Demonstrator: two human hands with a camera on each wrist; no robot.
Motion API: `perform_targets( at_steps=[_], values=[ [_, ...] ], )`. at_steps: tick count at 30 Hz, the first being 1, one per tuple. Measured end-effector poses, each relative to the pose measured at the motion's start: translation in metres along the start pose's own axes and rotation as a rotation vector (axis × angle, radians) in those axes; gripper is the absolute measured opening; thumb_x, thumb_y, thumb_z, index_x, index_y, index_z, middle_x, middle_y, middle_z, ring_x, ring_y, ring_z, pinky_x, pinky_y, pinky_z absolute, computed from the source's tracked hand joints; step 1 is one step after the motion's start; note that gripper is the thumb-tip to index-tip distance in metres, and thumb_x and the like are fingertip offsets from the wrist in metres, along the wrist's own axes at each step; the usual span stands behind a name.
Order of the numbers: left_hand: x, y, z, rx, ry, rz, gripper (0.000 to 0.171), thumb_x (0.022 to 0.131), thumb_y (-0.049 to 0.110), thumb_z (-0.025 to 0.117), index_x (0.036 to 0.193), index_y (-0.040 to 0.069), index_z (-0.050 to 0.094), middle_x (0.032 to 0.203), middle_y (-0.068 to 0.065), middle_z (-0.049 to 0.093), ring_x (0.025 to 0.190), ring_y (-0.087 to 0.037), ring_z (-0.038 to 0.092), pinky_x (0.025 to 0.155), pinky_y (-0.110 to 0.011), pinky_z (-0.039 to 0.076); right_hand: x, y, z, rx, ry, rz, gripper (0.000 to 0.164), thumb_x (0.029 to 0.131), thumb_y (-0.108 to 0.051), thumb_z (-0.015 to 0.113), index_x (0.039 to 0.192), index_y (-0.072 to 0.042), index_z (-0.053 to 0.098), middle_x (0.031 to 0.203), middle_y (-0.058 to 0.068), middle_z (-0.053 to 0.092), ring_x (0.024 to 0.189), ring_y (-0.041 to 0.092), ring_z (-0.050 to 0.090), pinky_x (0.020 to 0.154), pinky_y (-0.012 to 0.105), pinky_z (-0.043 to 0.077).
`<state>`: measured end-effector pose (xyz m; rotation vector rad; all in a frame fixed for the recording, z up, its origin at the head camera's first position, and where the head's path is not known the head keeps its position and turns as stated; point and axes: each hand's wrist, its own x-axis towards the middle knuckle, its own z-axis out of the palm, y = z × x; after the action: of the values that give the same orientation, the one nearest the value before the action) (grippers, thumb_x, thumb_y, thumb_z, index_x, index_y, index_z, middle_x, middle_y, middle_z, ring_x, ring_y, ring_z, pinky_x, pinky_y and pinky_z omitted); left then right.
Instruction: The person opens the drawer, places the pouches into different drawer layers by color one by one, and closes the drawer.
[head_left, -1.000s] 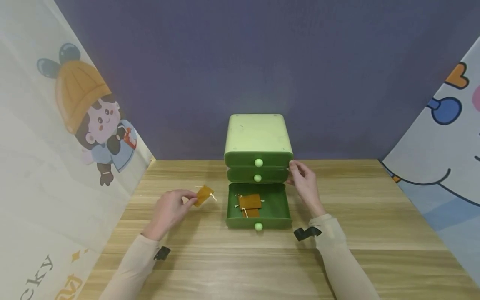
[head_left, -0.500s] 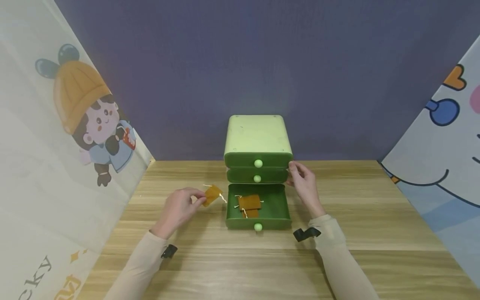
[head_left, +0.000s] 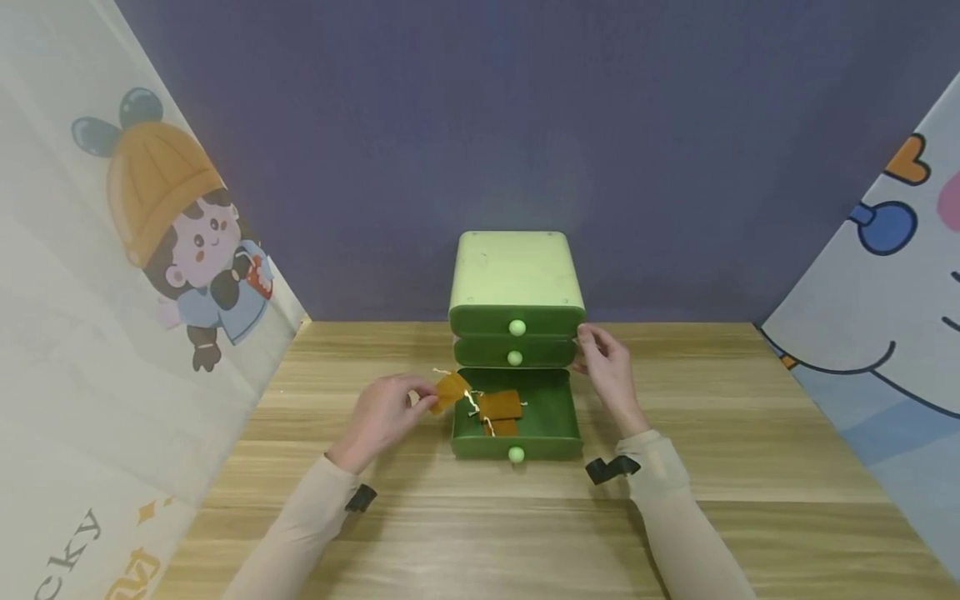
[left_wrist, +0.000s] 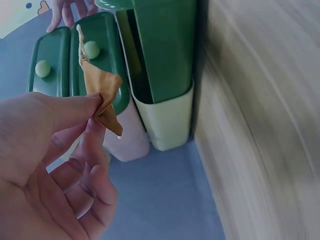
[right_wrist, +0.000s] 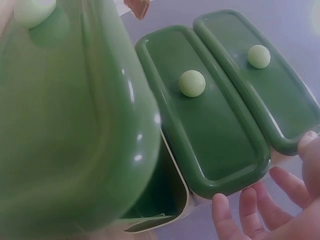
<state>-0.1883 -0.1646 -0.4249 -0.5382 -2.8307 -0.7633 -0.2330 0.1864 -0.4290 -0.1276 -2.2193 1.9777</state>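
Note:
My left hand pinches a small orange-brown drawstring pouch between thumb and fingertips. In the left wrist view the pouch looks folded, its pale cord trailing off one end. It overlaps the left rim of the pulled-out bottom drawer in the head view. Two similar pouches lie inside that drawer, one partly over the other. My right hand touches the right side of the green drawer unit, its fingertips at the edges of the upper two drawer fronts.
The top drawer and middle drawer are pushed in, each with a round pale knob. The unit stands on a wood-grain table before a dark blue wall. Cartoon-printed panels flank both sides.
My left hand has carried the pouch rightward, from beside the bottom drawer to over its left edge. The right hand stays at the unit's side.

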Motion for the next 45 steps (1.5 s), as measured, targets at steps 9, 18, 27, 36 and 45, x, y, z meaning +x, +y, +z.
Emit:
perform_targets(
  at_steps=[9,18,27,36,45],
  values=[
    [0.006,0.015,0.01,-0.032,-0.066,0.017,0.01,0.096,0.022,0.08,0.104,0.018,0.083,0.097,0.004,0.081,0.065,0.0,0.056,0.063,-0.021,0.05,-0.003,-0.002,0.0,0.004,-0.008,0.008,0.058,0.112,-0.043,0.052,0.153,-0.002,0.053,0.153,0.022,0.056,0.122,0.021,0.061,0.087,0.022,0.062],
    [0.011,0.027,0.019,-0.043,-0.066,0.071,0.009,0.097,0.022,0.079,0.104,0.018,0.083,0.094,0.006,0.08,0.064,0.0,0.056,0.061,-0.02,0.049,-0.003,-0.002,-0.001,0.016,-0.004,0.004,0.059,0.111,-0.042,0.053,0.153,0.0,0.053,0.153,0.022,0.056,0.116,0.014,0.062,0.088,0.025,0.063],
    [0.014,0.031,0.025,-0.06,-0.044,0.07,0.008,0.096,0.02,0.081,0.103,0.017,0.084,0.096,0.003,0.081,0.063,0.001,0.057,0.057,-0.019,0.048,-0.001,-0.002,-0.002,0.013,-0.025,0.013,0.06,0.111,-0.043,0.053,0.154,-0.001,0.052,0.149,0.023,0.057,0.1,0.005,0.063,0.09,0.025,0.063],
    [0.021,0.032,0.034,-0.05,-0.026,0.097,0.009,0.097,0.024,0.08,0.103,0.02,0.084,0.09,0.007,0.078,0.063,0.001,0.056,0.059,-0.02,0.047,-0.002,-0.003,-0.005,0.012,-0.024,0.011,0.059,0.111,-0.042,0.054,0.153,-0.001,0.053,0.147,0.026,0.058,0.096,0.002,0.063,0.087,0.022,0.062],
    [0.02,0.036,0.037,-0.075,-0.005,0.077,0.01,0.096,0.023,0.08,0.104,0.019,0.084,0.09,0.005,0.079,0.063,-0.002,0.054,0.055,-0.021,0.044,-0.002,-0.001,-0.005,0.022,-0.025,0.029,0.058,0.111,-0.042,0.053,0.153,-0.001,0.053,0.148,0.023,0.058,0.098,0.002,0.063,0.091,0.028,0.063]
  ],
)
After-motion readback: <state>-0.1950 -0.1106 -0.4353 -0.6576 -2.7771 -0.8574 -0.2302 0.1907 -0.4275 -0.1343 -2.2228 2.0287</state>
